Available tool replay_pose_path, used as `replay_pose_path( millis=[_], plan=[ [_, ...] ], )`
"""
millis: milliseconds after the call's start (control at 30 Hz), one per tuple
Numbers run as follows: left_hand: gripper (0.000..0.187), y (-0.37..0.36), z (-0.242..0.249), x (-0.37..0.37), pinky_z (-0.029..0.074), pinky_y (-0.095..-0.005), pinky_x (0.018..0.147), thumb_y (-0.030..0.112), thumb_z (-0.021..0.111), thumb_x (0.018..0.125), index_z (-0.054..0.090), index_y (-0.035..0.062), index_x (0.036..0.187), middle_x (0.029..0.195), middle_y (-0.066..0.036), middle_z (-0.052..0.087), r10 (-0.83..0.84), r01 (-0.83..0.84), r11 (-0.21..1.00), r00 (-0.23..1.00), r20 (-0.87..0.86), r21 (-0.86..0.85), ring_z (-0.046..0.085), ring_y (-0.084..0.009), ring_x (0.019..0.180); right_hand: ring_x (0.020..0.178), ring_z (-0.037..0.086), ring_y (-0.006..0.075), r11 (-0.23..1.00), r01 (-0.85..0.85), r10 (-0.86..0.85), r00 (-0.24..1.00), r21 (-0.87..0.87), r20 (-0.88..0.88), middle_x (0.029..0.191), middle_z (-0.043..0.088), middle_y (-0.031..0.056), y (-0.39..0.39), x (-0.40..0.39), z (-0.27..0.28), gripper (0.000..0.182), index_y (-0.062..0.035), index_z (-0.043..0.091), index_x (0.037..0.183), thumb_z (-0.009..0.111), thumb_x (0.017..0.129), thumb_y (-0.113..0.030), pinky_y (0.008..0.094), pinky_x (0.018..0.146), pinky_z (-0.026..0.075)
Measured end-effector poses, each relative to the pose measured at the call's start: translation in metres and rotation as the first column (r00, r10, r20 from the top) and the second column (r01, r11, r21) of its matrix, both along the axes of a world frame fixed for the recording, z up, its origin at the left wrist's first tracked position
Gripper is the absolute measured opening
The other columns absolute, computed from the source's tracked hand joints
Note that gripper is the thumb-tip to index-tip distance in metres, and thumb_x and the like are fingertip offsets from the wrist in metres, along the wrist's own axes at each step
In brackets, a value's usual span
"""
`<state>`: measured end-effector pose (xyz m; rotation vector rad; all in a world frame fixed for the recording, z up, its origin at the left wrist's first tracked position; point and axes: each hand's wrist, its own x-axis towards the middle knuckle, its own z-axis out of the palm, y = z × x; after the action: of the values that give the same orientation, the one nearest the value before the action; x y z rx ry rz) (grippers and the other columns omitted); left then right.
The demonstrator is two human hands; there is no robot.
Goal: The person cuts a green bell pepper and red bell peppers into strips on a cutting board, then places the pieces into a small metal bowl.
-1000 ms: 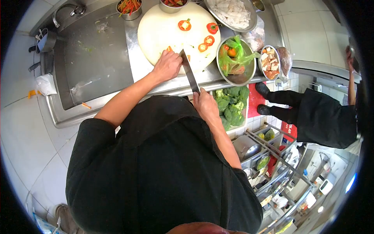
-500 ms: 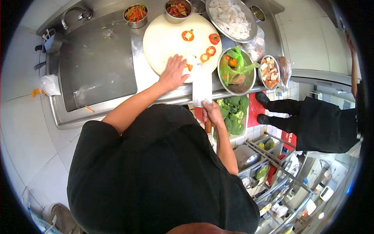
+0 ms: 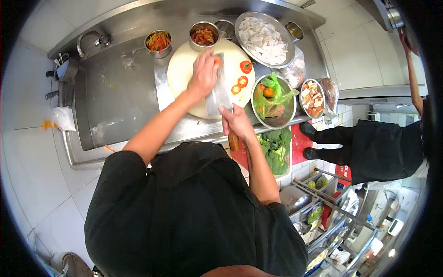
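Note:
My right hand (image 3: 237,121) grips the cleaver (image 3: 218,98) at its wooden handle, and the broad blade lies over the round white cutting board (image 3: 180,76). My left hand (image 3: 204,76) is on the board beside the blade, fingers closed at a red pepper piece (image 3: 217,60) near the blade's far end; the hand partly hides it. To the blade's right lie a red pepper top with its stem (image 3: 246,67) and pepper slices (image 3: 242,81). At the board's far edge stands a metal bowl of cut peppers (image 3: 204,36).
A metal bowl of pepper strips (image 3: 158,42) stands left, by the sink (image 3: 108,92). Rightward are a large bowl of white strips (image 3: 264,41), a colander with a green bag (image 3: 274,104) and a bowl of chunks (image 3: 312,99). Broccoli (image 3: 277,150) sits below; another person (image 3: 383,150) stands right.
My left hand has moved forward across the board to the pepper piece. The cleaver has moved left and forward with my right hand, its blade now beside my left hand.

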<state>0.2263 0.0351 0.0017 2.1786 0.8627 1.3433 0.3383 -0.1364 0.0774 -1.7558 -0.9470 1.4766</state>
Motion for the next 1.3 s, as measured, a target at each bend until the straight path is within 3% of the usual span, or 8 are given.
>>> replay_pose_path(
  millis=[100, 200, 333, 500, 700, 1033, 1167, 1300],
  plan=[
    [0.022, 0.089, 0.004, 0.025, 0.043, -0.0528, 0.107, 0.010, 0.061, 0.096, 0.063, 0.0005, 0.117, 0.124, -0.024, 0.061, 0.046, -0.054, 0.996, 0.993, 0.112, 0.077, 0.055, -0.0443, 0.121, 0.044, 0.055, 0.0146, 0.995, 0.079, -0.076, 0.995, 0.065, -0.057, 0.058, 0.056, 0.0039, 0.034, 0.003, 0.012, 0.026, -0.0013, 0.059, 0.103, 0.060, 0.104, -0.027, 0.0309, 0.046, 0.045],
    [0.027, 0.139, 0.008, 0.029, 0.044, -0.0517, 0.105, 0.009, 0.067, 0.091, 0.066, 0.0023, 0.117, 0.122, -0.021, 0.063, 0.155, -0.203, 0.968, 0.946, -0.284, -0.147, 0.057, -0.0413, 0.119, 0.048, 0.057, 0.0169, 0.993, 0.114, -0.116, 0.978, 0.027, 0.171, 0.060, 0.058, 0.0072, 0.029, 0.008, 0.008, 0.032, 0.0031, 0.061, 0.107, 0.059, 0.103, -0.029, 0.0343, 0.050, 0.050],
    [0.032, 0.097, 0.031, 0.034, 0.047, -0.0489, 0.105, 0.011, 0.072, 0.085, 0.069, 0.0034, 0.116, 0.123, -0.017, 0.065, 0.010, 0.005, 0.992, 0.993, -0.116, 0.128, 0.059, -0.0377, 0.119, 0.050, 0.058, 0.0182, 0.998, 0.059, -0.053, 0.952, -0.011, 0.303, 0.062, 0.058, 0.0082, -0.039, 0.026, -0.025, 0.037, 0.0051, 0.064, 0.113, 0.061, 0.102, -0.030, 0.0362, 0.050, 0.049],
    [0.035, 0.049, -0.017, 0.094, 0.051, -0.0474, 0.100, 0.024, 0.069, 0.093, 0.070, 0.0046, 0.122, 0.124, -0.022, 0.066, -0.385, 0.212, 0.828, 0.888, -0.252, -0.519, 0.064, -0.0425, 0.112, 0.049, 0.056, 0.0159, 0.962, 0.156, -0.122, 0.980, -0.225, 0.158, 0.066, 0.058, 0.0054, -0.108, 0.028, -0.050, 0.026, -0.0001, 0.062, 0.098, 0.063, 0.102, -0.026, 0.0342, 0.048, 0.047],
    [0.026, 0.039, -0.051, 0.149, 0.053, -0.0460, 0.091, 0.023, 0.066, 0.093, 0.076, 0.0048, 0.107, 0.101, -0.018, 0.067, -0.245, 0.057, 0.881, 0.904, -0.350, -0.469, 0.065, -0.0399, 0.096, 0.049, 0.054, 0.0137, 0.963, 0.160, -0.136, 0.984, -0.216, 0.118, 0.062, 0.057, 0.0034, -0.110, 0.031, -0.050, 0.024, -0.0002, 0.062, 0.095, 0.064, 0.102, -0.024, 0.0325, 0.049, 0.045],
    [0.016, -0.002, -0.006, -0.032, 0.055, -0.0283, 0.074, 0.011, 0.072, 0.094, 0.077, 0.0031, 0.108, 0.090, -0.008, 0.076, -0.098, 0.267, 0.609, 0.960, 0.262, -0.747, 0.068, -0.0110, 0.080, 0.053, 0.058, 0.0171, 0.977, 0.114, -0.061, 0.959, -0.182, 0.277, 0.065, 0.059, 0.0098, -0.106, 0.021, -0.034, 0.030, 0.0007, 0.067, 0.113, 0.063, 0.103, -0.027, 0.0375, 0.056, 0.048],
    [0.012, -0.032, -0.033, -0.094, 0.055, -0.0295, 0.072, 0.011, 0.072, 0.093, 0.076, 0.0042, 0.103, 0.085, -0.008, 0.076, -0.105, 0.059, 0.717, 0.994, -0.024, -0.694, 0.069, -0.0130, 0.075, 0.087, 0.065, 0.0533, 0.999, 0.002, 0.016, 0.862, -0.034, 0.506, 0.087, 0.068, 0.0323, -0.092, 0.007, -0.030, 0.034, 0.0023, 0.065, 0.113, 0.062, 0.103, -0.030, 0.0548, 0.078, 0.050],
    [0.007, -0.060, -0.047, -0.104, 0.057, -0.0393, 0.077, 0.008, 0.071, 0.089, 0.072, 0.0037, 0.095, 0.088, -0.014, 0.072, -0.162, 0.042, 0.896, 0.958, -0.237, -0.443, 0.070, -0.0304, 0.081, 0.093, 0.062, 0.0560, 0.994, -0.097, 0.109, 0.805, -0.052, 0.583, 0.087, 0.067, 0.0342, -0.070, -0.014, -0.019, 0.035, 0.0022, 0.060, 0.103, 0.059, 0.104, -0.033, 0.0605, 0.079, 0.047]
  ],
)
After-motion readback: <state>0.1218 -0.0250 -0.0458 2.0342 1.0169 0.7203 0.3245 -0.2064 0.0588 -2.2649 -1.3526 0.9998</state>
